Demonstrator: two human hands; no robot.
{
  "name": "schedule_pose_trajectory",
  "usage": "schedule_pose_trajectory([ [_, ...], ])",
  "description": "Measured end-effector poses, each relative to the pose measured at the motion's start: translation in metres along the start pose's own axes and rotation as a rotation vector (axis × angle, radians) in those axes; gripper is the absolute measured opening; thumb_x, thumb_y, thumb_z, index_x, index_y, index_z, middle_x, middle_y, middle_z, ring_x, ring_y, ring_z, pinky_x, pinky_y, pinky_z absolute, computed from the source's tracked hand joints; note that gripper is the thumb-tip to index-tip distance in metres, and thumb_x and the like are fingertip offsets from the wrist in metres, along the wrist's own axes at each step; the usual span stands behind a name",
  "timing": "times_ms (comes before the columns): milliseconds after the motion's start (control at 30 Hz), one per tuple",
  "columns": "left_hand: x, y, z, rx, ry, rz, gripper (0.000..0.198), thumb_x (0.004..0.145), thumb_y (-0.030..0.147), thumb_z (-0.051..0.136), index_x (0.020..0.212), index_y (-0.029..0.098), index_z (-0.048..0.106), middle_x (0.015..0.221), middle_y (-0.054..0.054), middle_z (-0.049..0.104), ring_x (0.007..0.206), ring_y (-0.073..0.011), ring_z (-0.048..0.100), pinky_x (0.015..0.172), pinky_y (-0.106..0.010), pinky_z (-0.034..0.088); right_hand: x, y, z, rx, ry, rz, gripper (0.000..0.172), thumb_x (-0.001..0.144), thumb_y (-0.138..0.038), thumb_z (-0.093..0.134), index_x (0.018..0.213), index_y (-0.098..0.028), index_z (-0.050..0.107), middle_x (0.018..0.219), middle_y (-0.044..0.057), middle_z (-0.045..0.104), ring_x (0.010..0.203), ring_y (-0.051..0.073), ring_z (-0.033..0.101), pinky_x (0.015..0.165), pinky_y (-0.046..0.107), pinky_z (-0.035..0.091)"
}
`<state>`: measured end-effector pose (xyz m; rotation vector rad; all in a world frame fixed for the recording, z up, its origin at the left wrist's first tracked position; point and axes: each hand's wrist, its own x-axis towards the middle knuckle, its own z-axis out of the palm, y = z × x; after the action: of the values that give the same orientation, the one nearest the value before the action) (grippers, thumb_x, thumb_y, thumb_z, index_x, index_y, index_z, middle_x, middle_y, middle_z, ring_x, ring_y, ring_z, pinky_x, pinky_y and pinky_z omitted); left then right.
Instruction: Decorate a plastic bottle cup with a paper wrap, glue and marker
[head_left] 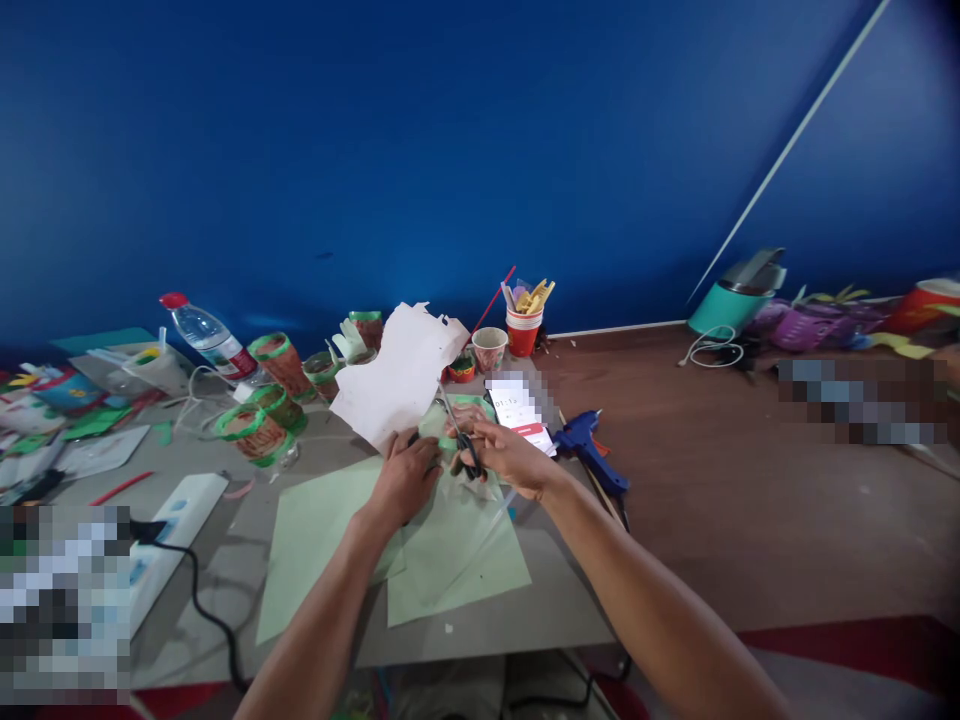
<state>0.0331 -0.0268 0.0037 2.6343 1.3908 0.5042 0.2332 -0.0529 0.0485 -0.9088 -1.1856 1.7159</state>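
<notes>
My left hand [405,478] is closed on a piece of pale green paper [442,425] over the low grey table [525,600]. My right hand [504,455] grips black-handled scissors [459,432], whose blades point up and left into that green piece. Larger pale green sheets [322,540] lie flat under both hands. A crumpled white paper sheet [401,375] stands just behind the hands.
Green-rimmed brown cups [259,425] and a water bottle [206,340] lie left. A white power strip [176,530] sits front left. A blue glue gun [592,450] and phone [521,410] lie right. A red cup of sticks [523,325] stands behind. A teal bin [735,295] sits on the floor.
</notes>
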Motion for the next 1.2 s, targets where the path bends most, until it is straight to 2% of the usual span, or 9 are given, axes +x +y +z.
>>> schedule_pose_trajectory([
  [100,0.000,-0.005,0.001,-0.028,0.019,0.029,0.012,0.079,0.017,0.057,0.089,0.020,0.064,0.106,-0.008,0.068,0.114,-0.0287,0.050,0.104,-0.050,0.032,-0.001,-0.003,0.001,0.020,0.041,-0.082,0.042,0.066,-0.027,0.074,0.105,-0.017,0.062,0.073,0.001,0.066,0.060,0.011,0.053,0.048,0.019,0.037],
  [200,0.000,-0.008,0.003,-0.043,0.047,0.049,0.012,0.076,0.016,0.060,0.088,0.019,0.062,0.097,-0.009,0.068,0.102,-0.0261,0.055,0.096,-0.045,0.040,0.000,-0.003,0.001,0.073,0.084,-0.149,0.045,0.064,-0.029,0.074,0.106,-0.017,0.061,0.076,0.002,0.066,0.061,0.011,0.053,0.048,0.020,0.037],
  [300,0.001,-0.009,0.004,-0.042,0.056,0.051,0.012,0.077,0.016,0.059,0.089,0.019,0.061,0.090,-0.008,0.067,0.096,-0.0254,0.056,0.092,-0.043,0.041,0.002,-0.001,0.001,0.086,0.104,-0.169,0.044,0.064,-0.028,0.075,0.104,-0.017,0.061,0.072,0.000,0.065,0.059,0.011,0.053,0.048,0.020,0.038],
  [533,0.002,-0.006,0.001,-0.009,-0.029,0.025,0.011,0.079,0.019,0.059,0.088,0.019,0.065,0.088,-0.007,0.067,0.095,-0.0257,0.056,0.095,-0.045,0.038,0.007,0.005,0.005,0.239,0.123,-0.201,0.040,0.062,-0.027,0.076,0.098,-0.018,0.062,0.066,-0.001,0.061,0.054,0.010,0.049,0.047,0.021,0.036],
  [667,0.001,0.000,-0.001,0.041,-0.051,-0.005,0.019,0.078,0.021,0.062,0.096,0.022,0.067,0.090,-0.007,0.064,0.100,-0.0279,0.054,0.101,-0.051,0.032,0.006,0.006,0.007,0.234,0.120,-0.187,0.039,0.061,-0.027,0.078,0.095,-0.019,0.061,0.067,-0.001,0.062,0.057,0.011,0.051,0.048,0.021,0.037],
  [767,0.001,0.004,-0.002,0.055,-0.062,-0.021,0.018,0.079,0.021,0.061,0.095,0.023,0.068,0.091,-0.007,0.063,0.103,-0.0291,0.053,0.102,-0.053,0.030,0.006,0.008,0.007,0.231,0.110,-0.183,0.039,0.061,-0.028,0.079,0.095,-0.019,0.061,0.068,-0.001,0.063,0.059,0.011,0.052,0.050,0.021,0.037],
  [967,0.000,0.006,0.002,0.056,-0.040,-0.046,0.014,0.078,0.016,0.059,0.089,0.020,0.066,0.092,-0.009,0.064,0.103,-0.0288,0.054,0.105,-0.053,0.029,0.007,0.012,0.009,0.227,0.069,-0.185,0.041,0.065,-0.031,0.077,0.100,-0.018,0.060,0.069,0.000,0.065,0.062,0.013,0.056,0.050,0.021,0.037],
  [1200,-0.004,0.003,0.007,0.090,0.013,-0.094,0.020,0.077,0.021,0.061,0.096,0.021,0.064,0.111,-0.010,0.062,0.114,-0.0308,0.049,0.109,-0.058,0.019,0.006,0.012,0.010,0.200,0.108,-0.161,0.039,0.063,-0.029,0.077,0.097,-0.018,0.061,0.066,-0.001,0.063,0.057,0.011,0.052,0.049,0.021,0.038],
])
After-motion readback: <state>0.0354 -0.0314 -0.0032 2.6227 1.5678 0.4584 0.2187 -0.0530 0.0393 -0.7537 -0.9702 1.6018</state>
